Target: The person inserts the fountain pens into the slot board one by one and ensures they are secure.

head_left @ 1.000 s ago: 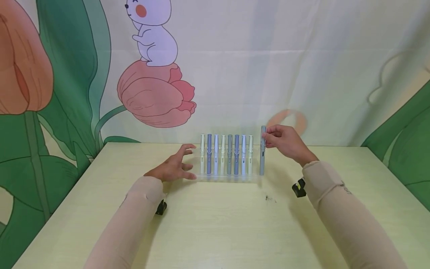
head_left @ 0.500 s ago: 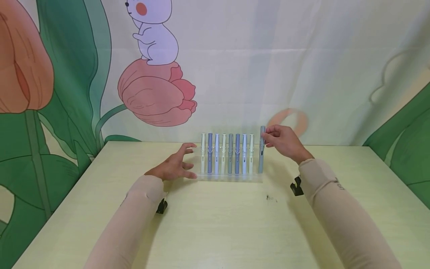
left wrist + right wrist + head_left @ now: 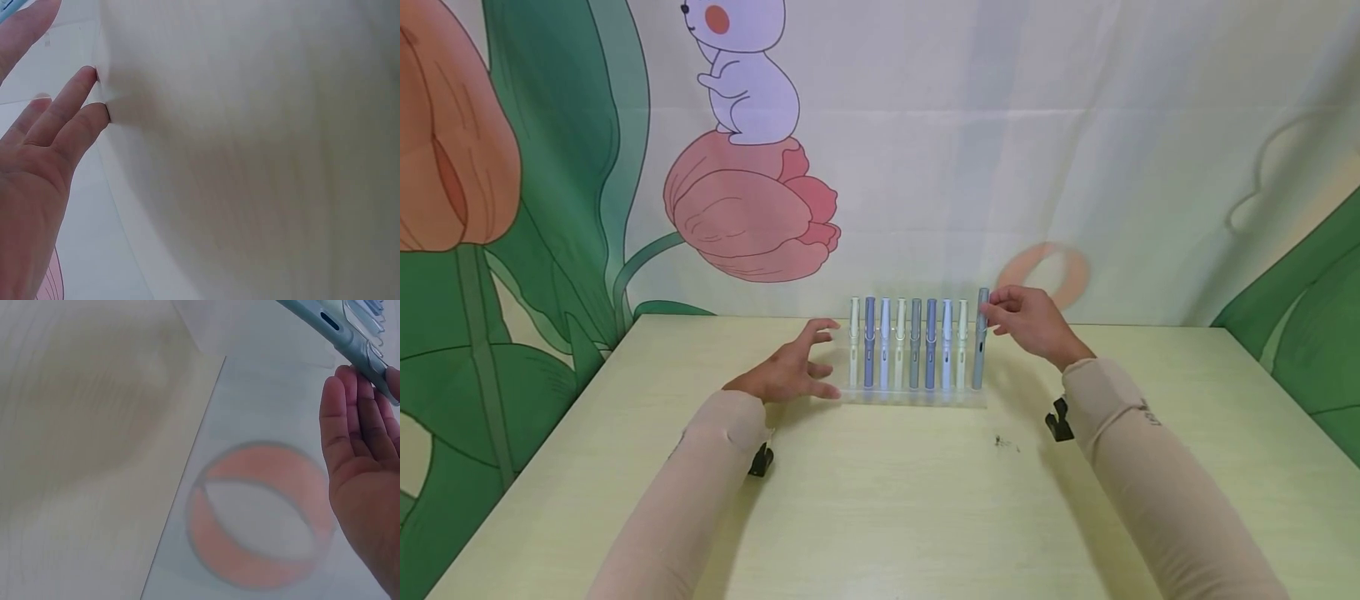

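Note:
In the head view, several capped pens (image 3: 915, 354) in white, blue, grey and cream stand upright in a clear rack (image 3: 913, 399). At the rack's right end my right hand (image 3: 1032, 325) pinches a grey-blue pen (image 3: 980, 358) near the top of its cap. That pen leans slightly, its lower end at the rack. Beside the left end, my left hand (image 3: 788, 368) has its fingers and thumb spread. In the left wrist view, two fingertips (image 3: 94, 112) touch the tabletop; whether the hand touches the rack is unclear. The right wrist view shows the held pen's clip and slot.
The pale wooden table (image 3: 880, 500) ends at a printed cloth backdrop (image 3: 925, 167) close behind the rack. A small dark mark (image 3: 998, 441) lies on the tabletop, front right of the rack. Black wrist mounts (image 3: 1060, 421) hang below the sleeves.
The right hand has moved left and slightly down with the grey-blue pen, bringing it to the rack's right end next to the last pen. The left hand has stayed put.

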Demonstrator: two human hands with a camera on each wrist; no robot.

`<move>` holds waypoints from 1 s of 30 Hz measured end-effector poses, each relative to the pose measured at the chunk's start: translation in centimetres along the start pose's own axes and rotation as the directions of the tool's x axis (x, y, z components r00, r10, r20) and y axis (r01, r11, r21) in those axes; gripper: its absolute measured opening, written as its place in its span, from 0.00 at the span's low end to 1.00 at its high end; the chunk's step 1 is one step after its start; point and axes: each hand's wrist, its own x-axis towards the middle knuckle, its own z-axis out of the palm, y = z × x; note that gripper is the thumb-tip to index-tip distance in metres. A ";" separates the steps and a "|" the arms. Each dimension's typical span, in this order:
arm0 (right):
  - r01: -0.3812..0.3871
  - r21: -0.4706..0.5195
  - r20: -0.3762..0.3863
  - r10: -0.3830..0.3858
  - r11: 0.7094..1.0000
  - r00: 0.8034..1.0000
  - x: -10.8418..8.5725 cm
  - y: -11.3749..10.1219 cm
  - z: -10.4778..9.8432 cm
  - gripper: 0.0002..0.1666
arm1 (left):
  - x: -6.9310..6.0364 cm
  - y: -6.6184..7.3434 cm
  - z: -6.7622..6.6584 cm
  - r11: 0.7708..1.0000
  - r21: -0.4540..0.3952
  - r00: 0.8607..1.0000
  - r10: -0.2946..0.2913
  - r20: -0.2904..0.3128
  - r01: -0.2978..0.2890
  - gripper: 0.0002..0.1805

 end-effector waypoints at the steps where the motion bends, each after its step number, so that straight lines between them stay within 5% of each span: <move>1: -0.005 -0.006 0.001 0.005 1.000 1.000 0.0 0.1 0.1 0.21 | 0.0 0.0 0.0 1.000 -0.001 1.000 0.000 0.000 0.000 0.57; 30: -0.021 -0.047 0.002 0.021 0.999 1.000 -0.3 1.4 1.2 0.24 | -0.1 0.1 -0.1 0.999 0.038 1.000 0.005 -0.007 -0.005 0.58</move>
